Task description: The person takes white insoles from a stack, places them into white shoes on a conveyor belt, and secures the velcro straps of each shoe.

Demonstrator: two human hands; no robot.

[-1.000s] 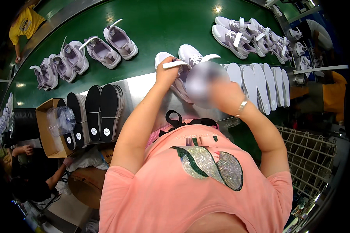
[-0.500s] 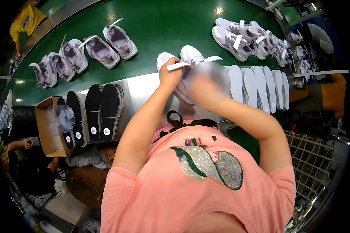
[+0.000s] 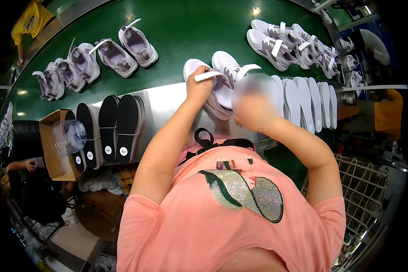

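In front of me two pale lilac sneakers with white toes stand side by side, toes pointing away. My left hand (image 3: 199, 86) is closed round the upper of the left sneaker (image 3: 222, 94), by its white strap (image 3: 207, 76). To its right, the other sneaker (image 3: 225, 63) has its strap sticking out sideways. My right hand (image 3: 254, 111) is just right of the left sneaker, at the near end of the white insoles (image 3: 292, 102). A blurred patch covers its fingers, so whatever they touch or hold is hidden.
More lilac sneakers stand at the far left (image 3: 118, 61) and far right (image 3: 272, 47) of the green surface (image 3: 199, 27). Bundled black insoles (image 3: 130, 122) lie beside a cardboard box (image 3: 54, 149) on the left. A wire basket (image 3: 362, 186) is at right. Other people are at the edges.
My right hand has moved right, away from the sneaker opening toward the white insoles, uncovering the left sneaker's inside. My left hand keeps its hold. Sneakers at the far left have shifted slightly left.
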